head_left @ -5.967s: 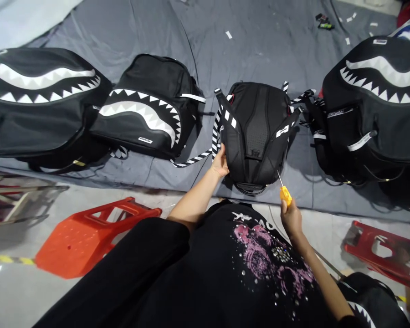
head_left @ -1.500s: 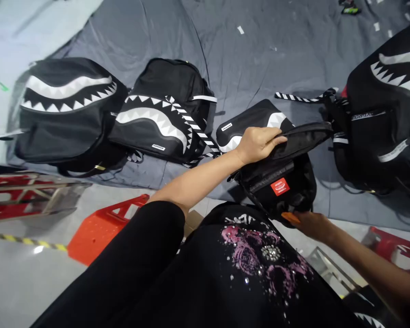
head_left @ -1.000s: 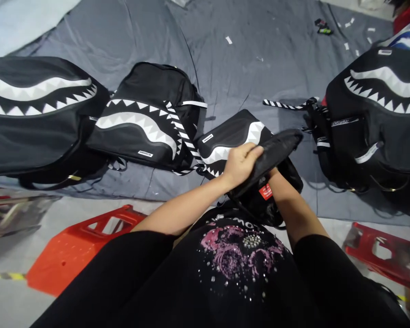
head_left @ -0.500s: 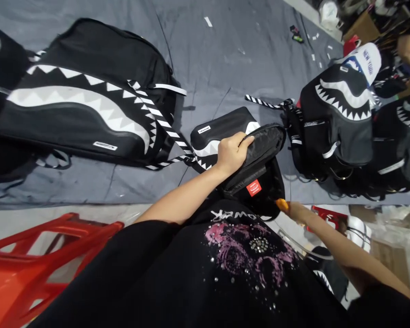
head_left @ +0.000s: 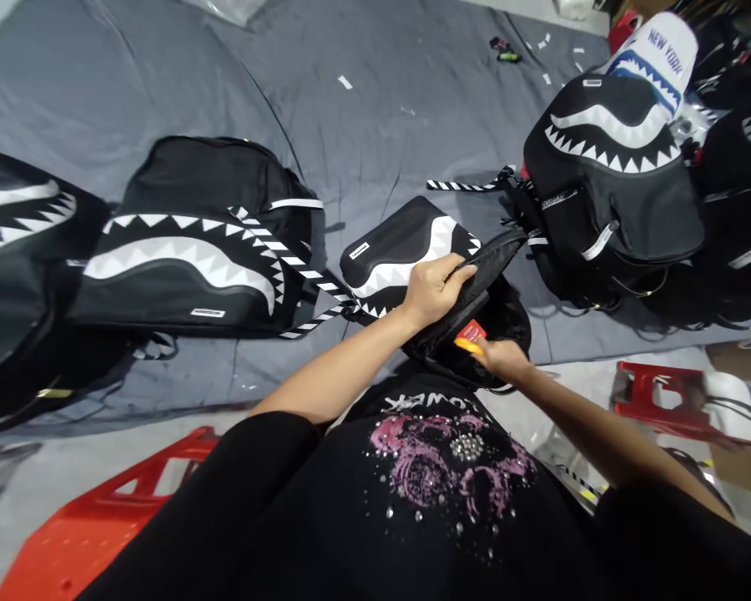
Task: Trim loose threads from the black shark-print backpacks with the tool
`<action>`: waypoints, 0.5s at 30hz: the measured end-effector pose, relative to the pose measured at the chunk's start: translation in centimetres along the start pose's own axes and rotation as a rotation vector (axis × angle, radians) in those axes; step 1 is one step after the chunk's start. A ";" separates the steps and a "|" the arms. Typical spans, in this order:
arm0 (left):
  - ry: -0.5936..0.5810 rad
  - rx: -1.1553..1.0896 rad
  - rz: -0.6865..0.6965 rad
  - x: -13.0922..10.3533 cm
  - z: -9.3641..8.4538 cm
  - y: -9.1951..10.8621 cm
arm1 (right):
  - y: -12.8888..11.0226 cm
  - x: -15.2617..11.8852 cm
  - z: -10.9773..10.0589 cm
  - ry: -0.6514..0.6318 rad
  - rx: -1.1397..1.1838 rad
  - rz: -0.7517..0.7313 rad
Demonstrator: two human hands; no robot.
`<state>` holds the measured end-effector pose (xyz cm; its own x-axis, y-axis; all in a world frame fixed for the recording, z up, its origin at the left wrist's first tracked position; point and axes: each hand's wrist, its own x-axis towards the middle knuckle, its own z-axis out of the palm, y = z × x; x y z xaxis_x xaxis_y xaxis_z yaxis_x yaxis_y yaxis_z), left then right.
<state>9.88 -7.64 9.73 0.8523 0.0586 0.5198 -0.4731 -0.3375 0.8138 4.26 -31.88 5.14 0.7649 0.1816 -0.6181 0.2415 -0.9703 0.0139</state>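
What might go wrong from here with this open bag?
The right hand holds a yellow tool near the red label inside the open bag; its tip cannot be made out, so it might snag the label. A striped strap lies across the neighbouring backpack and could catch if the bag is pulled.

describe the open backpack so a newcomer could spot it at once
Go to the near edge of the grey cloth, right in front of the person's black shirt. There the left hand grips the raised flap of a backpack. Unlike its neighbours, it gapes open, showing a red label inside.
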 end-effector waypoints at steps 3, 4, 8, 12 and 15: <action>0.021 0.067 0.027 -0.1 -0.3 -0.2 | -2.0 2.3 2.5 0.053 0.053 -0.010; 0.051 0.105 0.013 -0.1 -0.6 -0.4 | -2.1 2.9 3.1 0.101 0.069 0.052; 0.159 0.250 -0.022 0.4 -1.7 -1.5 | -0.9 4.2 4.6 0.352 0.236 0.270; 0.147 0.283 0.028 0.9 -1.3 -1.9 | -0.4 4.3 5.3 0.411 0.424 0.232; 0.139 0.275 0.054 1.1 -0.7 -1.8 | -0.3 4.4 4.9 0.420 0.523 0.266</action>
<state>11.54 -6.31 9.01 0.7800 0.1552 0.6062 -0.4227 -0.5838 0.6932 4.64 -31.57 -1.50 0.9484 -0.1274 -0.2905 -0.2221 -0.9205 -0.3214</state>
